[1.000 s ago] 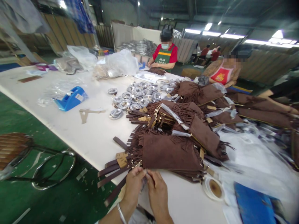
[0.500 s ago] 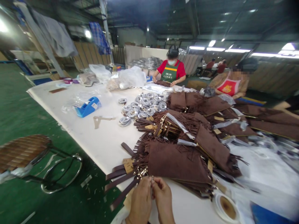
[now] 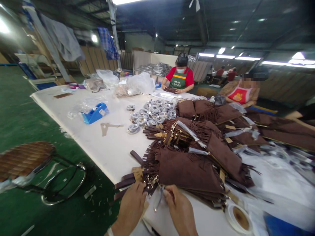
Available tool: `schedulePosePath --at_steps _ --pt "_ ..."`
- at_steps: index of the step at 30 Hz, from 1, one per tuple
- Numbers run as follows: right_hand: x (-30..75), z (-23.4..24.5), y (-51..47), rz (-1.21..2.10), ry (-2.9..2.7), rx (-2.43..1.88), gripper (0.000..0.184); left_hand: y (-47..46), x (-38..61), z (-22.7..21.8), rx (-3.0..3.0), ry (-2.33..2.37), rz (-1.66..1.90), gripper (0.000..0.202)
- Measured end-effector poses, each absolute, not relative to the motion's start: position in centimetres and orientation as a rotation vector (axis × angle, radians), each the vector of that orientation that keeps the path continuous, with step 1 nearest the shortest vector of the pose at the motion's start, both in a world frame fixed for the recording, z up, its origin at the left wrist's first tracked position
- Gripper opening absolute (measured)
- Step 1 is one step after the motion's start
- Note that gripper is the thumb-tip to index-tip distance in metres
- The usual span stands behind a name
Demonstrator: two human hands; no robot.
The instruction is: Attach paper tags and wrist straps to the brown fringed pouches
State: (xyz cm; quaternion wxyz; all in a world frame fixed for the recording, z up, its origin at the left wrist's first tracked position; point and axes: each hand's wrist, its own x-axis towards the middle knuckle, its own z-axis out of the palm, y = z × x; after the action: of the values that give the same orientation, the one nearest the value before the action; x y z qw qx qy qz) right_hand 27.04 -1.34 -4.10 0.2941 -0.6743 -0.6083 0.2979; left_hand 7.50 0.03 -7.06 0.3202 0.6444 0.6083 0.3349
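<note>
My left hand [image 3: 131, 205] rests closed on the brown straps [image 3: 123, 183] and gold clasp [image 3: 152, 181] of the nearest brown fringed suede bag [image 3: 189, 170] at the table's front edge. My right hand [image 3: 178, 206] pinches a thin clear strip [image 3: 158, 198] that hangs down beside the clasp. The bag lies on top of a stack of similar bags. Paper tags [image 3: 137, 173] lie by the straps.
More brown fringed bags [image 3: 216, 113] cover the white table [image 3: 98, 141]. Wrapped coils [image 3: 152, 113], a blue tape dispenser [image 3: 94, 113], plastic bags [image 3: 140, 82] and a tape roll [image 3: 238, 218] lie on it. Two people [image 3: 180, 78] work at the far side. A stool [image 3: 27, 164] stands at left.
My hands have drawn apart. The left went down onto the straps and the right now pulls a thin clear strip away from the clasp. The view lifted slightly.
</note>
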Motion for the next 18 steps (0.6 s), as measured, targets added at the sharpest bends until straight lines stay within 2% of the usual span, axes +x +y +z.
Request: schedulePosePath --at_steps 4,9,12,14,16,18 --pt "26.0 -3.9 0.0 0.743 -1.744 -1.726 0.023 0.2 8.0 -7.7 1.925 1.743 0.611 0.017" --pt "26.3 -4.1 0.8 0.782 -1.672 -1.763 0.022 0.6 6.1 -5.7 1.606 1.597 0.734 0.006" --pt "26.2 -3.8 0.0 0.884 -1.603 -1.68 0.022 0.3 5.4 -3.2 1.198 1.377 0.661 0.024" --pt "25.4 -3.9 -1.0 1.125 -1.436 -1.599 0.027 -0.3 5.9 -2.2 0.934 1.198 0.614 0.035" --pt "24.3 -4.5 -2.1 1.378 -1.179 -1.537 0.03 -1.2 7.1 -2.3 0.761 1.059 0.577 0.041" --pt "23.0 -5.4 -2.8 1.49 -0.926 -1.53 0.028 -2.2 8.3 -3.2 0.664 1.0 0.535 0.047"
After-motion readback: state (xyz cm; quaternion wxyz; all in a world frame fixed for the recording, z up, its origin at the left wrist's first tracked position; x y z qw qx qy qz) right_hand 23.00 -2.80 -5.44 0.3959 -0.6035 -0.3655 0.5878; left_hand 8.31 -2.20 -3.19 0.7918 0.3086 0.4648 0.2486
